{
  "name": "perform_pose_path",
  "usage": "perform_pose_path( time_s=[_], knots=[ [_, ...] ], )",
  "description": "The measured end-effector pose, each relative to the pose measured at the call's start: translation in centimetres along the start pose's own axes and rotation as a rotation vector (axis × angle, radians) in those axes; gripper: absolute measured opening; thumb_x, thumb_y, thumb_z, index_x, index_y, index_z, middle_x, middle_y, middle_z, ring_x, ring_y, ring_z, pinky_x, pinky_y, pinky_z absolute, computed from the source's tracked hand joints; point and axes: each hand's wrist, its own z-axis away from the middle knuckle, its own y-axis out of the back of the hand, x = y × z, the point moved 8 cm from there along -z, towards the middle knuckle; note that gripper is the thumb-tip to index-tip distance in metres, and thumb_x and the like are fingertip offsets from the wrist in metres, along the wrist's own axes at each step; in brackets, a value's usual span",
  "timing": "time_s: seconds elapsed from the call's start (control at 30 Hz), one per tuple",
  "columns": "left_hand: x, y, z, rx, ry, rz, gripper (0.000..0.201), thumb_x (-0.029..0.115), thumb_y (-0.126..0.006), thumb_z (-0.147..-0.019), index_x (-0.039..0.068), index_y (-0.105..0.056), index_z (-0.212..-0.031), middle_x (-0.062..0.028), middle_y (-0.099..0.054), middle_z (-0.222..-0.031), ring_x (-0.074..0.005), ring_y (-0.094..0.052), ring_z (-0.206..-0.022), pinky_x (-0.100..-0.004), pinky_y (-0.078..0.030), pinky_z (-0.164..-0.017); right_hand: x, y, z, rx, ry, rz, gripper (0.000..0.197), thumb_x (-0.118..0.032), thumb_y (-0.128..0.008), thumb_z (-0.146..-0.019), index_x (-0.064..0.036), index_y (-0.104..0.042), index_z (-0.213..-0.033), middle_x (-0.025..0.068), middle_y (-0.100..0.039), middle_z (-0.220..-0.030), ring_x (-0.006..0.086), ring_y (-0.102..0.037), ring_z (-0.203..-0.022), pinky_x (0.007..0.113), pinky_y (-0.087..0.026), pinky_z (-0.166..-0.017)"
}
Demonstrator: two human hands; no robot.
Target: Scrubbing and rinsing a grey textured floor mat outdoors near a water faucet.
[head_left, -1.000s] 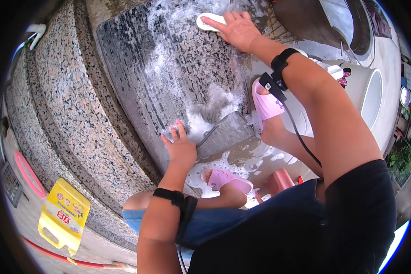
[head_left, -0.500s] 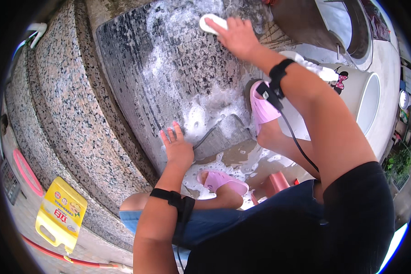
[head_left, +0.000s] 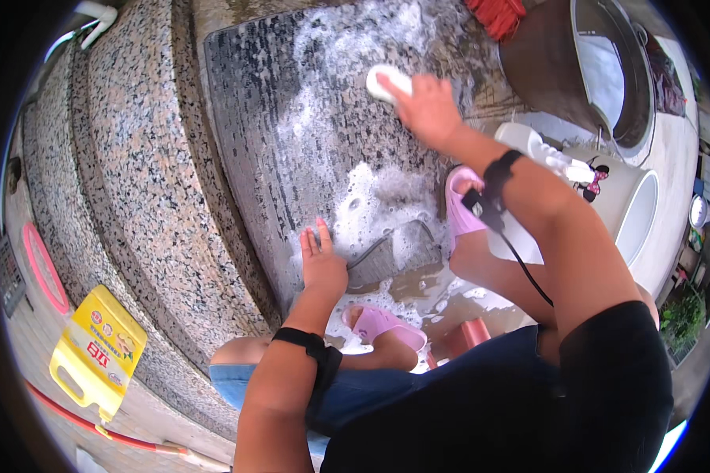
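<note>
On the rough, foamy mat [head_left: 252,142], the right hand [head_left: 431,114] grips an oval scrubber [head_left: 380,91] slanting lengthwise upper-left; the left hand [head_left: 324,268] splays.

On your left you have speckled granite steps [head_left: 146,158] in pinkish grey and black, their edges bowed by the lens, with a white pipe [head_left: 106,20] near their far end and greyish paving [head_left: 166,414] beside them at the lower left. The wet, brownish-grey ground [head_left: 406,288] below you gives way on your right to a pale floor [head_left: 672,150], with green plants [head_left: 682,315] near the rim, all under bright daylight.
</note>
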Motion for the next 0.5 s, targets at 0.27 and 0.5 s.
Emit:
perform_pose_path(
  time_s=[0.27,0.5],
  knots=[
    [2.8,-0.4,-0.4,0.051,-0.114,-0.12,0.033,0.025,-0.046,-0.085,0.009,-0.069,-0.102,-0.0234,-0.001,-0.149,-0.0445,-0.011,-0.135,-0.048,0.004,-0.109,-7.3,0.6,0.2,0.033,0.722,0.013,0.058,-0.017,-0.056,-0.083,-0.0432,-0.037,-0.131,0.0029,-0.054,-0.092,0.018,-0.052,-0.089,0.035,-0.038,-0.077],
    [3.4,-1.2,0.6,-0.046,-0.126,-0.223,0.032,0.024,-0.047,-0.085,0.01,-0.068,-0.105,-0.0229,-0.003,-0.149,-0.044,-0.011,-0.135,-0.0484,0.005,-0.109,-1.8,0.6,-1.9,0.115,0.129,-0.037,0.054,-0.029,-0.05,-0.087,-0.0276,-0.034,-0.138,0.013,-0.052,-0.09,0.024,-0.049,-0.083,0.039,-0.035,-0.073]
  ],
)
